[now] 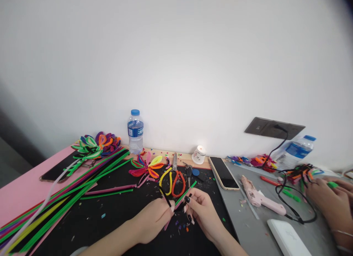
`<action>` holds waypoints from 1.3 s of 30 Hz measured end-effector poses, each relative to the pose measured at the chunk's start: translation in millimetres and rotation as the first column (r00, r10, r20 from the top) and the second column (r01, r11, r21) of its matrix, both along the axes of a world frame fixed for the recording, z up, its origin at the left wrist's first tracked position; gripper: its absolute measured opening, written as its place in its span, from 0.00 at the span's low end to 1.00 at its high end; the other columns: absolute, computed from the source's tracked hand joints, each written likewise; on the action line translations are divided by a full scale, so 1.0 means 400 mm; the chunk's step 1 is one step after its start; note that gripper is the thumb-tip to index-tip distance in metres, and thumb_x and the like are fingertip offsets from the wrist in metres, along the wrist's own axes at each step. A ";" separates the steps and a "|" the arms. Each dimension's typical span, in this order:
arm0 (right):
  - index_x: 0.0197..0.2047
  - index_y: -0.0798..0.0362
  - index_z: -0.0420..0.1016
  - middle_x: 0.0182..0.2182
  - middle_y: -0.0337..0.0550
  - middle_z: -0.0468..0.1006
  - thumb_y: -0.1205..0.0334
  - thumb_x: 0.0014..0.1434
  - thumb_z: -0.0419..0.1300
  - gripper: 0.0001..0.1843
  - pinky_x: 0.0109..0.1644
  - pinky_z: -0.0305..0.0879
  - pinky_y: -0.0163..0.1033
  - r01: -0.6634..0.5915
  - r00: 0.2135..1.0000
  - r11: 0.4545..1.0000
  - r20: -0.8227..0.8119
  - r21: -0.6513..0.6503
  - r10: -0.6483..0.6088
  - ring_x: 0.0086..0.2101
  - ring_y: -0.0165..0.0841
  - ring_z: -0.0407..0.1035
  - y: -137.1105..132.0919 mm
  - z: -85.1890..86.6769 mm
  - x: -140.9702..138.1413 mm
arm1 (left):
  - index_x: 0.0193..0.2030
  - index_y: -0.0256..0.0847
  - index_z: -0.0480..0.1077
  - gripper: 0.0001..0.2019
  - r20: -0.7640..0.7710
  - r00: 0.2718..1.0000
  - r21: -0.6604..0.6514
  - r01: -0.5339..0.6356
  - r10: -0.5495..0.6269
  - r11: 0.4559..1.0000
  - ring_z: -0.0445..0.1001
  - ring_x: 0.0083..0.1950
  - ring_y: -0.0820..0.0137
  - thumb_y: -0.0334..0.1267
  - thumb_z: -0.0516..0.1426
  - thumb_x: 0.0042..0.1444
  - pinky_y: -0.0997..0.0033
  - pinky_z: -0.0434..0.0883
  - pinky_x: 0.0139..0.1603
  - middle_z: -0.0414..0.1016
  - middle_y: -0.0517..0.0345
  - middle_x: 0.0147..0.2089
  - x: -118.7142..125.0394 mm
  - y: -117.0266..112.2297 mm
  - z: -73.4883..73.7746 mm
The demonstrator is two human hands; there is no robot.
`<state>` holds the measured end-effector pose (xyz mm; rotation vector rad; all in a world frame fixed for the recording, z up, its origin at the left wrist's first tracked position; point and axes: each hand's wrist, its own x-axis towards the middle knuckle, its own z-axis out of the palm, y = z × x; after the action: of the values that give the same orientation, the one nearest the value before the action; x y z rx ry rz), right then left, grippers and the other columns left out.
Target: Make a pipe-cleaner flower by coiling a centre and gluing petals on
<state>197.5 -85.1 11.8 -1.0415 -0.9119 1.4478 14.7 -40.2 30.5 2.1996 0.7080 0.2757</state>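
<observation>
My left hand [156, 217] is closed, thumb and fingers pinching a black pipe cleaner [165, 195] whose loose end sticks up to the left. Close beside it, my right hand [202, 212] pinches dark pipe cleaner too, its fingers partly hiding it. A green pipe cleaner [193, 186] and a pink one [166, 226] pass around the hands; which fingers hold them I cannot tell. Just beyond lie scissors [175, 162] with one yellow and one orange-red handle. Left of those is a multicoloured pipe-cleaner flower [146, 166].
Long pipe cleaners [68, 197] fan across the left, near more flowers [96, 145]. A water bottle [135, 133], paper cup [199, 155] and phone [224, 173] stand or lie behind. At right are a pink glue gun [259, 199], white power bank [288, 237] and another person's hands [328, 197].
</observation>
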 end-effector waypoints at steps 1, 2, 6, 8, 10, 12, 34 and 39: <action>0.27 0.57 0.69 0.17 0.36 0.71 0.59 0.52 0.63 0.11 0.16 0.55 0.26 0.000 1.000 1.000 0.009 0.001 0.000 0.14 0.21 0.58 0.000 -0.003 0.001 | 0.29 0.40 0.65 0.20 -0.019 0.999 0.032 0.038 -0.037 0.999 0.66 0.28 0.71 0.39 0.36 0.64 0.74 0.63 0.34 0.70 0.60 0.26 -0.001 0.000 0.008; 0.26 0.57 0.69 0.16 0.35 0.69 0.60 0.52 0.63 0.10 0.16 0.55 0.26 0.000 1.000 1.000 0.016 0.005 0.000 0.14 0.20 0.57 0.000 -0.005 0.001 | 0.29 0.40 0.65 0.20 -0.041 0.997 0.072 0.072 -0.069 0.995 0.66 0.27 0.71 0.38 0.37 0.64 0.74 0.63 0.33 0.70 0.60 0.26 -0.001 -0.001 0.012; 0.24 0.58 0.70 0.27 0.38 0.72 0.62 0.49 0.65 0.10 0.17 0.56 0.27 -0.035 0.999 0.997 0.035 0.063 0.033 0.16 0.19 0.58 -0.003 0.002 0.000 | 0.28 0.41 0.66 0.17 -0.119 0.983 0.250 0.168 -0.142 0.953 0.68 0.26 0.70 0.35 0.40 0.62 0.74 0.63 0.30 0.71 0.59 0.26 0.001 -0.007 0.007; 0.23 0.58 0.70 0.34 0.41 0.73 0.64 0.49 0.65 0.10 0.18 0.57 0.27 -0.086 0.996 0.993 0.043 0.075 0.083 0.17 0.18 0.59 -0.005 0.012 -0.006 | 0.28 0.41 0.67 0.16 -0.144 0.974 0.293 0.211 -0.176 0.932 0.70 0.28 0.69 0.34 0.41 0.62 0.74 0.64 0.31 0.73 0.58 0.27 0.002 -0.012 0.001; 0.23 0.59 0.70 0.36 0.44 0.73 0.64 0.48 0.65 0.09 0.19 0.57 0.27 -0.156 0.988 0.986 0.028 0.059 0.154 0.18 0.19 0.60 -0.008 0.019 -0.012 | 0.30 0.41 0.68 0.15 -0.152 0.969 0.300 0.233 -0.195 0.925 0.71 0.30 0.68 0.34 0.43 0.61 0.73 0.65 0.33 0.74 0.57 0.29 0.004 -0.016 0.000; 0.23 0.59 0.69 0.34 0.45 0.75 0.64 0.48 0.65 0.10 0.19 0.56 0.27 -0.221 0.975 0.974 -0.010 0.042 0.222 0.19 0.21 0.62 -0.011 0.020 -0.018 | 0.31 0.40 0.69 0.15 -0.163 0.966 0.291 0.242 -0.201 0.926 0.73 0.31 0.67 0.34 0.43 0.61 0.73 0.67 0.34 0.76 0.56 0.31 0.005 -0.019 0.001; 0.27 0.56 0.69 0.28 0.43 0.75 0.58 0.54 0.62 0.11 0.27 0.61 0.31 0.011 0.993 0.998 -0.115 0.057 -0.004 0.24 0.26 0.66 -0.002 0.005 -0.011 | 0.59 0.45 0.54 0.19 -0.122 0.992 0.175 0.049 -0.028 0.983 0.74 0.44 0.61 0.42 0.43 0.63 0.70 0.68 0.41 0.76 0.51 0.44 0.008 -0.013 -0.008; 0.27 0.56 0.69 0.28 0.42 0.75 0.56 0.52 0.64 0.13 0.27 0.60 0.31 0.009 0.993 1.000 -0.119 0.015 -0.007 0.22 0.25 0.64 -0.003 0.014 -0.011 | 0.62 0.44 0.51 0.21 -0.178 0.983 0.208 0.084 -0.047 0.974 0.74 0.45 0.59 0.42 0.45 0.62 0.68 0.69 0.40 0.75 0.49 0.46 0.008 -0.007 -0.015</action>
<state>193.0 -86.2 17.4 -0.9363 -0.8308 1.4780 18.1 -42.9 24.6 2.4708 0.7250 0.1338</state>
